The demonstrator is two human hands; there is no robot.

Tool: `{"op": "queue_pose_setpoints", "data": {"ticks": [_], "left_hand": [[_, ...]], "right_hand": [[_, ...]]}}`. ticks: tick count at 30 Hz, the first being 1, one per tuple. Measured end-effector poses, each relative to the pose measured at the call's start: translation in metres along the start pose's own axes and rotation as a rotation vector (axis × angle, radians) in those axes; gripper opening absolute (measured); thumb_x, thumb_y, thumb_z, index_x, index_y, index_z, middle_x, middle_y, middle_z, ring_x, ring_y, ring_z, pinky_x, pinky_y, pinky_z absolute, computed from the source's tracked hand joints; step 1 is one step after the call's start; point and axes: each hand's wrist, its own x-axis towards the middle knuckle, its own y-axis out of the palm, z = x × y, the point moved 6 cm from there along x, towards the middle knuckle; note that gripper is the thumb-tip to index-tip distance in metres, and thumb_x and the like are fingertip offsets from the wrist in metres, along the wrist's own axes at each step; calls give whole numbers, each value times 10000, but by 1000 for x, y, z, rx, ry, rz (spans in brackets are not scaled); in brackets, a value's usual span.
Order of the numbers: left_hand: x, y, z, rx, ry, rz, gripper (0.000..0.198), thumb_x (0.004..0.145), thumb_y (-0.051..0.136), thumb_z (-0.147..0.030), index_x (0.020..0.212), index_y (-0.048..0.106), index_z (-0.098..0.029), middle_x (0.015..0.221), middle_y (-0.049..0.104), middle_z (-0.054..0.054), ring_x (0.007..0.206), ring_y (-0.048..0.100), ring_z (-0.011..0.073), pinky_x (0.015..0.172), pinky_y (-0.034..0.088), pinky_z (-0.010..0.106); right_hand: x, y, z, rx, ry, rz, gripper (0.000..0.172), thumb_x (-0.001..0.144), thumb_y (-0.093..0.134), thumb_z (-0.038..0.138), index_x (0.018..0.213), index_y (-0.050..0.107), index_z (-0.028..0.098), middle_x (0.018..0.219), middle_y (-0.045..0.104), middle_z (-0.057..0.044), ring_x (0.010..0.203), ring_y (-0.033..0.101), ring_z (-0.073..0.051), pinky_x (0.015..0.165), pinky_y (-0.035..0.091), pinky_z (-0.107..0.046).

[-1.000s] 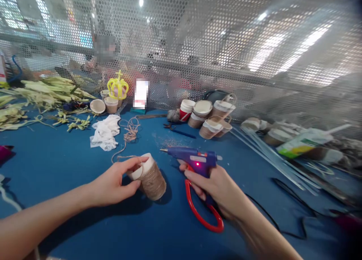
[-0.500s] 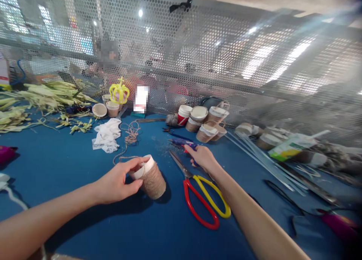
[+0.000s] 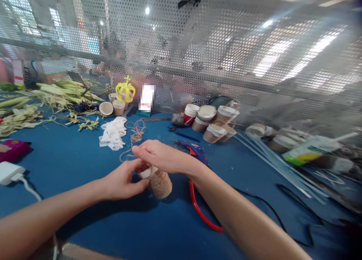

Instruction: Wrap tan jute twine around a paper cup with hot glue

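Note:
My left hand grips the rim of a white paper cup, its fingers inside and its thumb outside. Brown twine is wound around the cup's side, and the cup lies tilted low over the table. Over the rim bends my right hand, fingers curled together at the cup's mouth; what they pinch is hidden. Loose twine runs from a tangle toward the cup. Beyond my right wrist lies a blue glue gun. Large scissors are mostly covered by my right forearm, with a red handle showing.
Twine-wrapped cups stand at the back right beside clear glue sticks. A white crumpled cloth, a yellow crown ornament and pale husks lie left. A perforated metal screen rises behind. A black cord crosses the right side.
My right hand has let go of the glue gun and moved left to the cup's rim. The glue gun now rests on the table. My left hand keeps its hold on the cup.

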Motion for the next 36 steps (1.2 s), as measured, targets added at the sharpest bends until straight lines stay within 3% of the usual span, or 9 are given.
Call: {"op": "queue_pose_setpoints", "data": {"ticks": [3,6,9,14,18,25,36], "left_hand": [[0,0,0,11,12,-8,231,746,479,-145,956,564,-104,932,648,88,912,581,214,823,462,322],[0,1,4,7,-20,15,303,760,492,-165,1053,531,-99,952,641,93,952,569,231,846,453,349],[-1,1,7,-43,-53,32,466,780,496,-194,1231,404,-120,1096,599,110,998,555,230,860,447,363],[-1,2,10,-135,-71,43,474,796,478,-183,1256,383,-123,1178,564,121,1020,548,214,874,441,351],[0,0,13,-121,-71,21,465,783,491,-168,1239,412,-120,1202,551,125,1046,536,222,889,431,359],[1,-1,10,-87,-89,15,445,767,494,-142,1210,455,-122,1186,568,111,1030,548,207,894,431,339],[0,-2,12,-60,-109,6,453,759,496,-146,1210,458,-141,1182,571,103,1012,556,206,891,440,350]], "right_hand": [[6,8,1,-38,43,116,171,729,556,242,594,614,154,672,637,-18,671,575,-144,612,425,-236],[-4,-7,-2,26,92,-85,115,719,523,168,684,628,138,763,649,-39,704,574,-140,630,430,-236],[-27,-24,-8,131,110,-284,133,748,529,235,744,624,143,735,635,-23,676,558,-125,629,431,-239],[-60,-34,-20,298,195,-377,147,735,588,301,701,576,159,582,560,32,508,492,-80,539,414,-221],[-70,-31,-33,373,235,-455,181,732,603,323,691,546,156,537,536,41,469,464,-71,499,392,-216],[-67,-28,-51,376,249,-526,212,737,593,359,695,533,159,518,504,54,453,425,-66,477,363,-215],[-61,-23,-65,325,306,-515,238,733,563,398,695,523,167,497,466,63,421,403,-69,430,333,-211]]}}
